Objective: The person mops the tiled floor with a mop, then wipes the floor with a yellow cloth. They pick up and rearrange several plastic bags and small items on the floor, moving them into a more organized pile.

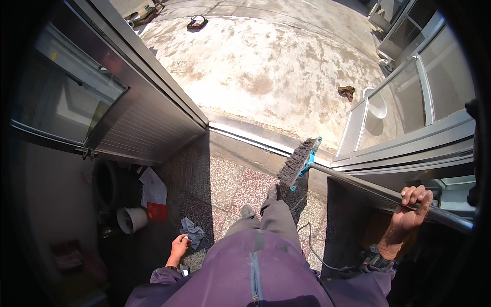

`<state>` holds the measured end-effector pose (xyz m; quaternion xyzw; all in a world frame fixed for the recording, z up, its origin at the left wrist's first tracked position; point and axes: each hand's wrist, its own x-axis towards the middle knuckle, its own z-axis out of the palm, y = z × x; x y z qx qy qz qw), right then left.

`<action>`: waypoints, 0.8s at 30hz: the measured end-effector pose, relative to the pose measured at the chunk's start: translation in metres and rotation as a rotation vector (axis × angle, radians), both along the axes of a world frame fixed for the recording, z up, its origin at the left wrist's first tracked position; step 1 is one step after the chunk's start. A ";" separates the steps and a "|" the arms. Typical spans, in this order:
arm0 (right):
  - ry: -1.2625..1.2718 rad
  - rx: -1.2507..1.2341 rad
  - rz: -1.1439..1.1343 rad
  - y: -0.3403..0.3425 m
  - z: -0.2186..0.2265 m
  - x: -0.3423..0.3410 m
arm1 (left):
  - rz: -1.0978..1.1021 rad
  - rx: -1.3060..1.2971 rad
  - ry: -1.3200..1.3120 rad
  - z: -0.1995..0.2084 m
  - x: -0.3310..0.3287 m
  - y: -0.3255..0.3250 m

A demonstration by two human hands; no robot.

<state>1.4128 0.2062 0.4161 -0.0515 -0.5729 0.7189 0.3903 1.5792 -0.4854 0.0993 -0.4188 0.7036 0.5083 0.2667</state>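
Observation:
My right hand [409, 212] is closed around the long grey handle of a broom [358, 183], off to my right. The broom's head has dark grey bristles [296, 162] and a turquoise frame, and it is over the door sill in front of my feet. My left hand [178, 250] hangs low at my left side, its fingers loosely bent, and no object shows clearly in it. Just beyond those fingertips is a crumpled grey-blue cloth [193, 231]. It overlaps the hand's edge in view, and I cannot tell whether they touch.
A metal door leaf [148, 115] stands at left, a glazed one [399, 102] at right. Between them runs the raised sill [250, 140]. A white bucket [132, 220] lies in the left shadow. A dark cable [312, 250] trails by my right leg. Outside lies a brown rag [347, 92].

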 end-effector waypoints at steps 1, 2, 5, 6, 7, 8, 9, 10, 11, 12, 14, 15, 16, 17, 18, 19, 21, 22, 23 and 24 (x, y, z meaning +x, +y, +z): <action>0.000 0.033 0.010 0.006 -0.004 -0.020 | -0.008 0.006 0.037 -0.003 -0.030 0.005; 0.002 0.039 0.023 0.013 -0.010 -0.042 | -0.033 0.016 0.052 -0.006 -0.061 0.012; -0.005 0.056 0.080 0.038 -0.027 -0.106 | -0.076 0.048 0.035 -0.014 -0.132 0.049; -0.022 0.044 0.101 0.045 -0.032 -0.126 | -0.120 0.039 0.020 -0.010 -0.145 0.064; -0.035 0.041 0.115 0.052 -0.035 -0.144 | -0.151 0.044 0.001 -0.007 -0.166 0.078; -0.038 0.038 0.135 0.061 -0.037 -0.168 | -0.154 0.044 -0.036 -0.007 -0.190 0.095; -0.046 0.030 0.146 0.068 -0.036 -0.187 | -0.166 0.089 -0.020 -0.001 -0.204 0.109; -0.057 0.031 0.158 0.075 -0.033 -0.202 | -0.187 0.090 -0.039 0.005 -0.219 0.123; -0.065 0.037 0.175 0.082 -0.029 -0.218 | -0.252 0.051 -0.017 0.011 -0.234 0.135; -0.078 0.038 0.192 0.088 -0.026 -0.233 | -0.290 0.016 -0.020 0.019 -0.243 0.144; -0.082 0.083 0.186 0.096 -0.020 -0.260 | -0.386 -0.073 0.008 0.024 -0.266 0.158; -0.085 0.104 0.184 0.100 -0.018 -0.274 | -0.412 -0.098 0.027 0.025 -0.277 0.162; -0.095 0.113 0.188 0.102 -0.017 -0.287 | -0.415 -0.137 -0.033 0.026 -0.286 0.165; -0.107 0.106 0.163 0.103 -0.016 -0.297 | -0.348 -0.098 -0.043 0.024 -0.296 0.167; -0.114 0.128 0.157 0.104 -0.015 -0.307 | -0.365 -0.082 -0.015 0.023 -0.305 0.168; -0.120 0.139 0.155 0.105 -0.015 -0.317 | -0.355 -0.075 -0.049 0.022 -0.315 0.168; -0.132 0.159 0.139 0.106 -0.013 -0.334 | -0.307 -0.040 -0.056 0.013 -0.339 0.169; -0.128 0.167 0.136 0.108 -0.012 -0.341 | -0.321 -0.022 -0.054 0.007 -0.353 0.170; -0.129 0.172 0.132 0.109 -0.010 -0.350 | -0.332 -0.004 -0.052 -0.001 -0.368 0.171; -0.137 0.165 0.120 0.111 -0.009 -0.359 | -0.340 0.014 -0.047 -0.009 -0.384 0.174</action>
